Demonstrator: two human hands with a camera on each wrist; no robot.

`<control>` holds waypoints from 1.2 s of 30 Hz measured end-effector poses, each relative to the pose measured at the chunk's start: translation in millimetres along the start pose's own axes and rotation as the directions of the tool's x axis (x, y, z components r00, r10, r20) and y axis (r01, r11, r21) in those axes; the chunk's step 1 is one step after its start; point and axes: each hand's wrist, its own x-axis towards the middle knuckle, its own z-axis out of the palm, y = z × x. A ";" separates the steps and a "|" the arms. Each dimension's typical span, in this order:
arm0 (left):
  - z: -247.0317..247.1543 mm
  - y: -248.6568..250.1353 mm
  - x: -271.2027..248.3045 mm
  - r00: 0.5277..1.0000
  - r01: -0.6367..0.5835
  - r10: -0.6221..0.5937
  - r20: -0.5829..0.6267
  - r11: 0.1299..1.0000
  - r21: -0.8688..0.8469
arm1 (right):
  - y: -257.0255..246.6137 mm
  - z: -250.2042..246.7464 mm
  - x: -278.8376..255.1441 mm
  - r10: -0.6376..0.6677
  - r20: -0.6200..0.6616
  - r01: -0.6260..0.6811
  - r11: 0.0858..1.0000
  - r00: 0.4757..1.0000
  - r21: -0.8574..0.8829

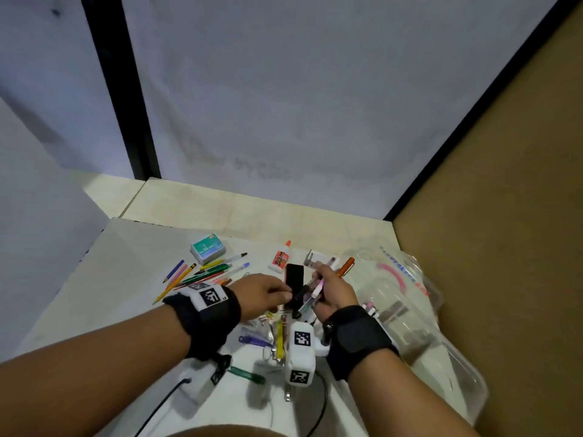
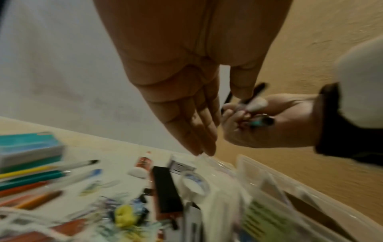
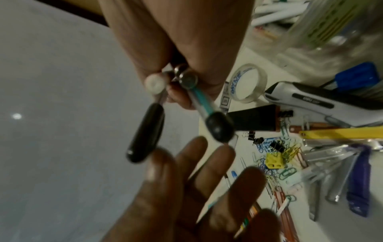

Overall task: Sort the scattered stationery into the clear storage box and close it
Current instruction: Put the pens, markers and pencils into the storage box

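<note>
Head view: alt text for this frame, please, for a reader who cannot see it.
The right hand grips a bundle of pens above a white table while the left hand reaches its fingers to the bundle. Coloured pencils and pens, a staples box and a glue bottle lie behind, with the clear storage box to the right.

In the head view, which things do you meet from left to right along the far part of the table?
Green staple box → glue bottle → right hand with its bundle of pens → clear storage box.
</note>
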 end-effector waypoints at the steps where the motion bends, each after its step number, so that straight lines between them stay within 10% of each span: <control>1: 7.2 10.9 1.4 1.000 0.008 -0.006 0.030 0.998 -0.069 | -2.0 -6.1 -1.1 0.006 -0.010 -0.006 0.999 1.000 0.044; 6: 33.1 40.7 11.0 0.960 0.187 -0.116 0.256 0.944 -0.273 | -14.7 -37.2 -5.3 -0.008 -0.098 0.019 0.994 0.995 0.108; 24: 77.6 78.7 40.9 0.985 0.074 -0.025 0.168 0.955 -0.288 | -15.4 -85.6 -10.4 0.024 -0.007 -0.020 0.952 1.000 0.305; 32: 76.6 72.8 52.7 0.999 0.040 -0.045 -0.030 0.987 -0.157 | -18.4 -95.8 7.6 0.069 -0.096 -0.059 0.993 0.993 0.101; 36: 70.2 57.8 57.6 0.997 0.019 0.000 -0.078 0.967 0.253 | -25.5 -100.9 28.8 0.116 -0.154 -0.113 0.993 0.981 0.025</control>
